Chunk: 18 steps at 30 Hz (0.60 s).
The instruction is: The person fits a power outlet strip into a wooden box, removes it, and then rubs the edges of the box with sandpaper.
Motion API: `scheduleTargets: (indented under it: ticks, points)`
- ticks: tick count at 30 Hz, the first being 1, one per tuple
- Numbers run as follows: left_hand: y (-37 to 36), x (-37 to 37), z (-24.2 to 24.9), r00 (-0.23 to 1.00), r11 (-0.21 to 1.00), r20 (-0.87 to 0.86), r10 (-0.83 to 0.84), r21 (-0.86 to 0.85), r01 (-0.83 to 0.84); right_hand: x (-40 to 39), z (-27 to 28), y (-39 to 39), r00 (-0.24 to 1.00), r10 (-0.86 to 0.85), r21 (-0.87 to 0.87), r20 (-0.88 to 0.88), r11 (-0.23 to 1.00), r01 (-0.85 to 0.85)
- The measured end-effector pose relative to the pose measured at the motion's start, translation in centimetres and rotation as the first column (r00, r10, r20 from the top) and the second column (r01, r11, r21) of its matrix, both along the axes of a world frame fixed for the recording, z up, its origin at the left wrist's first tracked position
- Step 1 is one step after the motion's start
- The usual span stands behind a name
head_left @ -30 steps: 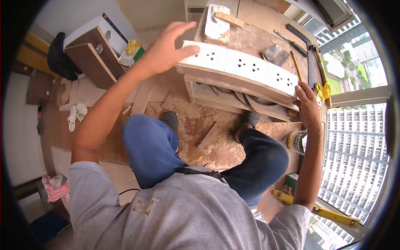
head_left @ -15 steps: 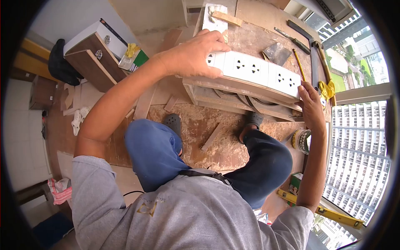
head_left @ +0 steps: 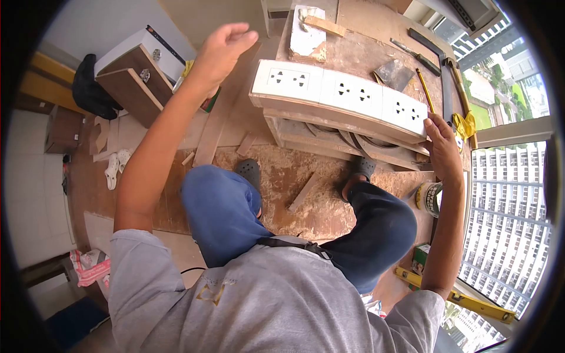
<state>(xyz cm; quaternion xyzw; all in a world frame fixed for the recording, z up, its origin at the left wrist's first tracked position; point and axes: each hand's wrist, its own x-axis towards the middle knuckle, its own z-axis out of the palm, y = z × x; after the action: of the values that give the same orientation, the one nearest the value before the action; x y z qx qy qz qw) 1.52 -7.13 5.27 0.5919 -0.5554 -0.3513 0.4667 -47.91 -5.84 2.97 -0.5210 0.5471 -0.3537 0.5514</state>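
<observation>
A long white socket panel (head_left: 347, 89) with several outlets, set on a wooden strip, lies along the front edge of the workbench (head_left: 353, 47). My right hand (head_left: 442, 144) grips the panel's right end, thumb and fingers pressed against it. In the air left of the panel is my left hand (head_left: 226, 56), holding nothing, fingers stretched out and apart from the panel. Behind the panel's left end lies a worn white block (head_left: 307, 44) with a wooden stick (head_left: 325, 26) across it.
On the bench are a dark scraper blade (head_left: 394, 75), a yellow pencil (head_left: 425, 89), a chisel (head_left: 416, 57) and a hammer (head_left: 462, 88). Drawers (head_left: 132, 82) stand at left. Wood scraps (head_left: 303, 192) lie on the floor; a yellow spirit level (head_left: 456, 297) and paint bucket (head_left: 428, 198) are at right.
My left hand has let go of the panel's left end and moved up and left, uncovering the left outlets. My right hand stays at the right end.
</observation>
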Motion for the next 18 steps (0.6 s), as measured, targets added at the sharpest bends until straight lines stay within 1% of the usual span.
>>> scheduleTargets:
  ticks: [1,2,3,4,5,6,7,8,9,10,11,12,14,15,17,18]
  points:
    - [0.8,0.6,-0.4,1.0,1.0,0.001,0.003,-0.001,-0.003,0.1,0.1,0.0,1.0,0.003,-0.001,0.001,1.0,-0.003]
    - [1.8,1.0,-0.7,0.986,0.977,-0.165,0.023,0.211,0.013,0.1,0.2,0.0,1.0,0.002,0.009,-0.004,1.0,-0.002]
    - [2.6,0.9,-0.8,0.945,0.91,-0.319,0.075,0.408,0.065,0.1,0.3,0.0,1.0,-0.001,0.02,-0.01,1.0,0.001]
    - [3.1,0.4,-1.0,0.945,0.91,-0.319,0.072,0.408,0.069,0.2,0.2,0.0,1.0,-0.004,0.02,-0.01,1.0,0.004]
    - [3.5,-0.5,-1.1,0.987,0.96,-0.16,-0.018,0.274,0.062,0.4,0.2,0.1,1.0,-0.011,0.008,-0.017,1.0,0.011]
    - [3.6,-1.3,-1.2,0.997,0.988,0.013,-0.082,0.132,0.08,0.4,0.2,0.2,1.0,-0.016,-0.006,-0.024,1.0,0.016]
    - [3.5,-1.7,-0.8,0.945,0.977,0.255,-0.204,-0.001,0.212,0.4,0.3,0.2,1.0,-0.018,-0.012,-0.025,1.0,0.018]
    - [3.4,-2.2,-0.2,0.945,0.977,0.257,-0.205,-0.006,0.213,0.4,0.4,0.2,0.999,-0.03,-0.002,-0.038,1.0,0.03]
    - [3.3,-3.2,0.6,0.84,0.944,0.493,-0.228,-0.101,0.315,0.4,0.4,0.2,0.998,-0.045,0.007,-0.05,0.999,0.045]
    - [3.1,-4.1,1.1,0.686,0.888,0.698,-0.205,-0.163,0.431,0.3,0.3,0.2,0.997,-0.051,0.004,-0.05,0.999,0.051]
    - [2.7,-5.0,1.2,0.656,0.856,0.705,-0.269,-0.136,0.498,0.2,0.3,0.2,0.997,-0.036,0.003,-0.064,0.999,0.036]
    - [2.3,-6.0,1.4,0.656,0.855,0.705,-0.269,-0.138,0.499,0.2,0.4,0.1,0.997,-0.02,0.001,-0.078,1.0,0.02]
    - [1.9,-7.6,1.5,0.622,0.854,0.711,-0.33,-0.056,0.517,0.3,0.5,0.3,0.997,-0.014,-0.005,-0.077,1.0,0.014]
    - [1.8,-7.8,1.3,0.62,0.853,0.711,-0.332,-0.054,0.518,0.5,0.6,0.4,0.997,-0.009,-0.011,-0.075,1.0,0.009]
    - [1.5,-8.2,0.9,0.647,0.838,0.645,-0.406,-0.019,0.545,0.8,0.8,0.6,0.996,-0.027,-0.019,-0.082,0.999,0.026]
    - [1.4,-8.2,0.7,0.646,0.838,0.645,-0.408,-0.017,0.546,0.8,0.8,0.6,0.995,-0.038,-0.028,-0.094,0.999,0.035]
